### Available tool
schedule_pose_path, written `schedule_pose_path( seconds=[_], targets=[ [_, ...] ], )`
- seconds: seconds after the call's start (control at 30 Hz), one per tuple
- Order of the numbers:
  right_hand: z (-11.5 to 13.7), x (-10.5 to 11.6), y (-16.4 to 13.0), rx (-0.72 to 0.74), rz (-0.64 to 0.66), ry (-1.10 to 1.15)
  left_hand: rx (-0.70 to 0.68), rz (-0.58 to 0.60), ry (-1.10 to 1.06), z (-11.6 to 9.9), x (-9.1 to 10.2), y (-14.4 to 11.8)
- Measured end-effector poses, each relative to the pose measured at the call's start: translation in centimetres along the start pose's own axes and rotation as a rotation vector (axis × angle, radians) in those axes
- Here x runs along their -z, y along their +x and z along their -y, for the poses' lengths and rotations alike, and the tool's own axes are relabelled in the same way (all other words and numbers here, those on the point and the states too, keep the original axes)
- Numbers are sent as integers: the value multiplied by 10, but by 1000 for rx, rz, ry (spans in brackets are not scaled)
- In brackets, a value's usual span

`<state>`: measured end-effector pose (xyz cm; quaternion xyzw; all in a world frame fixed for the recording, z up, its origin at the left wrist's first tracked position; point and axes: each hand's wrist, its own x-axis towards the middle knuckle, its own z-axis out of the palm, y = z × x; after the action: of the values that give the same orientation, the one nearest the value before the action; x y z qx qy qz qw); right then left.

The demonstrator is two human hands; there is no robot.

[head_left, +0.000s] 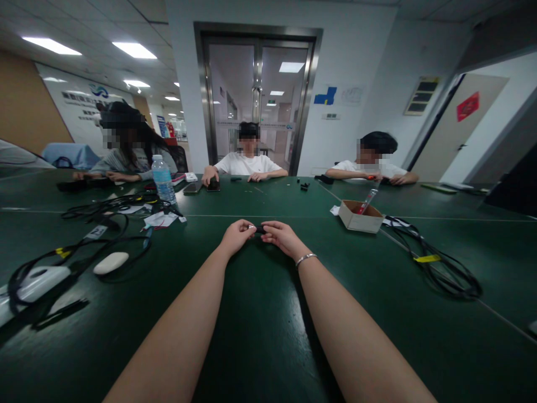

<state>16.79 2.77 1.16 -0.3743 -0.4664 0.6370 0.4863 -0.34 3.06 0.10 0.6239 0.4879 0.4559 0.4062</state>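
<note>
Pinching a small black part point(260, 229) between them, the left hand point(235, 235) and the right hand point(282, 235) meet out over the middle of the green tabletop point(260, 313). Both hands are closed on it with the fingertips, 1 from each side. What the part is I cannot tell, it is too small.

I think it could slip. It is tiny, and only fingertips hold it. If it drops, it is black on a dark tabletop, so it may be hard to find.

A cardboard box point(359, 217) sits to the right, and a black cable point(440, 266) loops past it. More cables point(84, 246) and a water bottle point(163, 179) lie to the left. These are well apart from the hands, so a bump looks unlikely. 3 other people sit across the tabletop, busy with their own things.
</note>
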Motion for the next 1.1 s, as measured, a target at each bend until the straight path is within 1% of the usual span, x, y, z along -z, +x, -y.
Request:
schedule_pose_path(
  seconds=[0.13, 0.23, 0.37, 0.53, 0.77, 0.9, 1.0, 1.1],
  targets=[
    [-1, 1, 1, 1, -4, 12, -28, 27, -20, -3, 0, -2],
    [-1, 1, 1, 4, -8, 30, -23, 58, -28, -3, 0, -2],
    [-1, 0, 1, 8, -11, 31, 3, 69, -16, 4, 0, 3],
    [-1, 0, 0, 5, -17, 10, -3, 83, 44, 12, 2, 8],
    [-2, 1, 1, 8, -19, 2, 5, 83, 58, 9, 1, 6],
    [-3, 2, 3, 11, -15, 3, 2, 92, 76, 12, 2, 7],
    [-4, 3, 3, 17, 0, 1, -8, 97, 132, 17, 3, 9],
    [-5, 5, 4, 30, 46, 7, -20, 99, 181, 19, 3, 11]
  ],
)
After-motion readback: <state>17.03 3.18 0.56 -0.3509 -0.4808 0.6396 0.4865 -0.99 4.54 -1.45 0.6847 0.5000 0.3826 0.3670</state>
